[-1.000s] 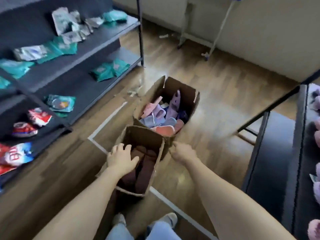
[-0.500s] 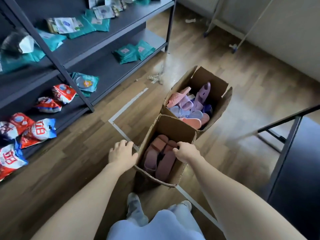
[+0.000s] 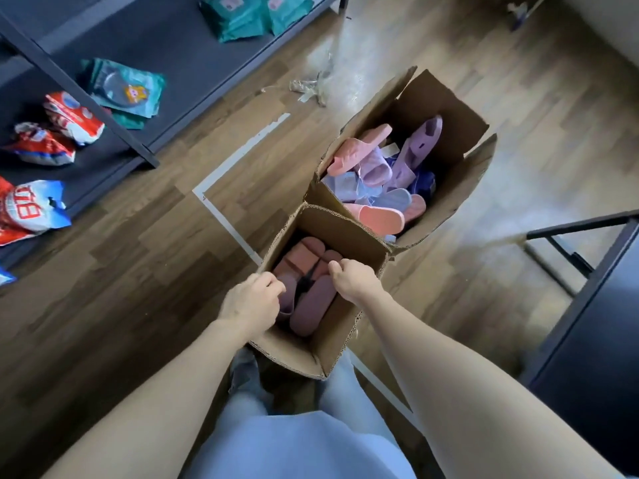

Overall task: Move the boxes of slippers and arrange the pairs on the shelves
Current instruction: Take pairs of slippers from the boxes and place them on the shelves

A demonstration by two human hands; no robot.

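Left hand (image 3: 250,305) and right hand (image 3: 356,281) are each curled over a side rim of the near box (image 3: 342,236), with mauve slippers (image 3: 311,305) inside. The second box (image 3: 449,188) touches its far wall. Can't read the red packet (image 3: 31,209) lettering. There's open floor (image 3: 121,271) on the left and a dark frame (image 3: 587,292) close on the right.

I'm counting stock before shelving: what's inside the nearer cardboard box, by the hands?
The nearer box holds a pair of dusky pink slippers lying side by side, something dark between them. The left hand covers part of one slipper; whatever lies under the pair is hidden.
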